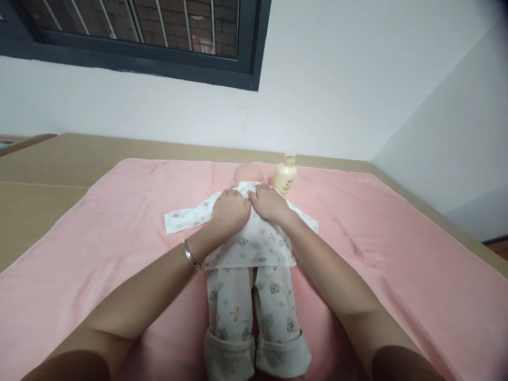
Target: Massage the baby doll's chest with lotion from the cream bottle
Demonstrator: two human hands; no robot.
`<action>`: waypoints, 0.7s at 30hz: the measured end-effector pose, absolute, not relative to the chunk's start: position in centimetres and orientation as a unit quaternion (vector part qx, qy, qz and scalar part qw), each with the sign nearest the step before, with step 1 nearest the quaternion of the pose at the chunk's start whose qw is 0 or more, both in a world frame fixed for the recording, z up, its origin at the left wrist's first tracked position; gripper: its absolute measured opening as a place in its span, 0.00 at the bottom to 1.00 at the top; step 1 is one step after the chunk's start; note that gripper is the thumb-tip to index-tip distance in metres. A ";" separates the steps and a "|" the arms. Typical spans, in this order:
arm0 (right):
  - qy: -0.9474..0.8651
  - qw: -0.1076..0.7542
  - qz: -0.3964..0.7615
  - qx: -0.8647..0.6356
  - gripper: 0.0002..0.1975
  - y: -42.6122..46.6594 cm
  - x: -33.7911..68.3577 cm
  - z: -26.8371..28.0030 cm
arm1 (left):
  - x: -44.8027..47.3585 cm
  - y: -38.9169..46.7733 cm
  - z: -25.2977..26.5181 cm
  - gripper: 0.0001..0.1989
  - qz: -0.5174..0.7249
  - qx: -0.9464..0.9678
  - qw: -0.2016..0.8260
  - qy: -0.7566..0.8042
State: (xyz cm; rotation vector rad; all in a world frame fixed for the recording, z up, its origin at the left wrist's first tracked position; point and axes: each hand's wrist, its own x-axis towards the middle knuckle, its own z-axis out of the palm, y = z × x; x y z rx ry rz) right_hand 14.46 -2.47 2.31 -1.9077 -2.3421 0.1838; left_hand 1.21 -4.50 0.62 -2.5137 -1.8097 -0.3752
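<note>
A baby doll (pixel 248 173) lies stretched out with its head away from me; its face does not show. It wears a white baby shirt (pixel 254 248) with small printed figures and matching trousers (pixel 234 301) with turned-up cuffs. Over the upper part of the shirt, near the neckline, my left hand (pixel 232 209) is closed on the cloth, its fingertips hidden. Close beside it, my right hand (pixel 272 203) bends its fingers onto the shirt, thumb towards the left hand. The left-hand sleeve (pixel 184 218) is spread flat to the side. A silver bangle circles my left wrist.
A pale yellow pump bottle (pixel 284 175) stands right of the doll's head. Under everything lies a pink blanket (pixel 138 211) on a light wooden surface (pixel 35 196). Behind it rise a white wall (pixel 325 79) and a dark-framed barred window (pixel 159 53).
</note>
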 end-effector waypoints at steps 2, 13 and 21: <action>-0.775 0.029 0.049 -0.630 0.23 -3.5 14.1 3.0 | 0.8 -3.8 0.6 0.24 -0.121 -0.814 -0.009 -0.568; -0.770 0.034 0.058 -0.635 0.25 -3.6 14.3 3.0 | 0.3 -2.7 -0.1 0.18 -0.209 -0.772 -0.040 -0.600; -0.786 0.050 0.004 -0.616 0.25 -3.2 14.3 2.4 | 0.4 -2.6 -0.2 0.15 -0.234 -0.751 -0.078 -0.613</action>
